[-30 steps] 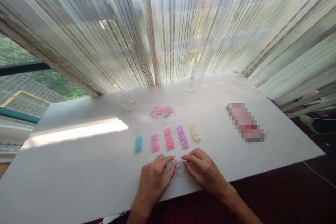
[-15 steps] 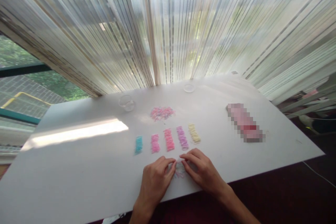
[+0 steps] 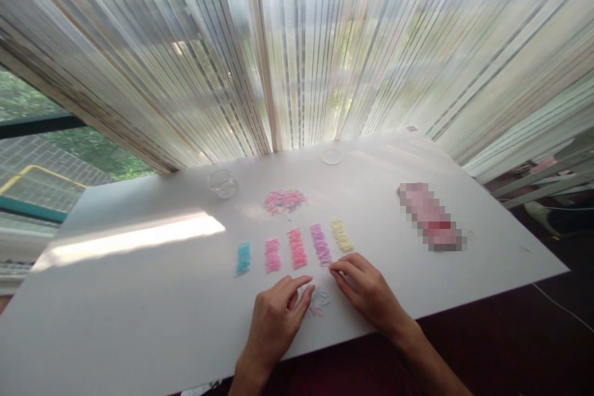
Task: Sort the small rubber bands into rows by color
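Note:
My left hand [image 3: 279, 315] rests on the white table beside a small loose heap of pale pieces [image 3: 319, 301], thumb and forefinger slightly apart with nothing visible between them. My right hand [image 3: 369, 288] has its fingertips pinched together at the lower end of the purple strip [image 3: 320, 245]; what they hold is too small to make out. In a row stand further strips of small pieces: blue [image 3: 243, 259], pink [image 3: 273, 255], coral [image 3: 297, 248] and yellow [image 3: 342, 236].
Behind the row lies a mixed pink heap [image 3: 285, 201]. A clear round container [image 3: 221, 184] stands at the back left, a clear lid [image 3: 333, 156] at the back. A blurred pink object [image 3: 430, 216] lies right. Curtains [image 3: 297, 49] hang behind the table [image 3: 139, 297].
My right hand has moved up and slightly right, from the pale heap to the purple strip. My left thumb and forefinger have parted.

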A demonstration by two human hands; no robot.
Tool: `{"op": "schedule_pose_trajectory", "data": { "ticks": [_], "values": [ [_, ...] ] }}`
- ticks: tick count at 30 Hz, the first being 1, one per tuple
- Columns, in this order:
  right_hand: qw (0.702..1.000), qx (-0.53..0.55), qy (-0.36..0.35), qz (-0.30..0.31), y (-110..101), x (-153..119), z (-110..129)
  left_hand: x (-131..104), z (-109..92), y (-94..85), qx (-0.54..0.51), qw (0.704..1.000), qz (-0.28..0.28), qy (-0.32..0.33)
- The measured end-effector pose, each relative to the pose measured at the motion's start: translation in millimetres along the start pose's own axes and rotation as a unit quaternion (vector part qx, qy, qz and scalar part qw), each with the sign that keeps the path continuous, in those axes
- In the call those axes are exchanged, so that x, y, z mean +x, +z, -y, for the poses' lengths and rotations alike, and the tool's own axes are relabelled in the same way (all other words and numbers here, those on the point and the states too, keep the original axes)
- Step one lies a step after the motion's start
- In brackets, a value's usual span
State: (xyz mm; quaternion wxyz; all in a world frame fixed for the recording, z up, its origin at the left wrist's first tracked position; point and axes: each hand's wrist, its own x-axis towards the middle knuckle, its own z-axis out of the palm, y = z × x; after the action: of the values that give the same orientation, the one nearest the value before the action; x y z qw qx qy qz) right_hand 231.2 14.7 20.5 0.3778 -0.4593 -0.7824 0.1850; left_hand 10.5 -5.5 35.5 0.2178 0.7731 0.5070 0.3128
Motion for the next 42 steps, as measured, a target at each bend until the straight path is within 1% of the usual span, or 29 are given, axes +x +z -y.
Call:
{"op": "schedule_pose_trajectory", "data": {
  "ticks": [3, 6, 9, 12, 16, 19, 22, 24, 28, 32, 35, 38, 42],
  "values": [
    [0.999, -0.041, -0.009, -0.001, -3, 8, -8, -3, 4, -3.6, 0.033, 0.999, 0.009, 0.004],
    [0.999, -0.049, -0.011, 0.002, -2, 14, -11, -6, 6, -7.6, 0.063, 0.998, 0.024, 0.006],
    [0.998, -0.056, -0.004, -0.007, 0, 12, -8, -9, 6, -9.2, 0.065, 0.997, 0.035, 0.008],
    [0.999, -0.048, 0.003, -0.008, 1, 4, 0, -11, 5, -9.0, 0.058, 0.997, 0.039, 0.012],
    [0.999, 0.006, 0.009, 0.05, 4, -4, 11, -11, 5, -9.8, 0.054, 0.997, 0.043, 0.018],
    [0.995, 0.014, 0.023, 0.092, 8, -3, 14, -10, 5, -10.2, 0.058, 0.997, 0.042, 0.022],
    [0.993, 0.008, 0.023, 0.116, 11, 1, 13, -9, 5, -7.4, 0.06, 0.997, 0.04, 0.024],
    [0.992, 0.02, 0.027, 0.117, 10, 3, 14, -8, 4, -3.7, 0.063, 0.997, 0.039, 0.026],
    [0.992, 0.071, 0.05, 0.095, 6, 1, 17, -6, 5, 3.7, 0.075, 0.996, 0.019, 0.032],
    [0.993, 0.092, 0.062, 0.041, -6, -2, 15, -6, 6, 5.3, 0.075, 0.997, 0.004, 0.036],
    [0.995, 0.059, 0.081, -0.007, -21, -1, 4, -5, 6, 3.0, 0.065, 0.997, -0.001, 0.038],
    [0.994, 0.011, 0.104, -0.043, -34, 1, -13, -4, 4, 1.0, 0.05, 0.998, -0.009, 0.041],
    [0.995, -0.028, 0.091, -0.038, -38, 4, -32, -4, 2, -1.0, 0.011, 0.999, -0.023, 0.039]
  ]
}}
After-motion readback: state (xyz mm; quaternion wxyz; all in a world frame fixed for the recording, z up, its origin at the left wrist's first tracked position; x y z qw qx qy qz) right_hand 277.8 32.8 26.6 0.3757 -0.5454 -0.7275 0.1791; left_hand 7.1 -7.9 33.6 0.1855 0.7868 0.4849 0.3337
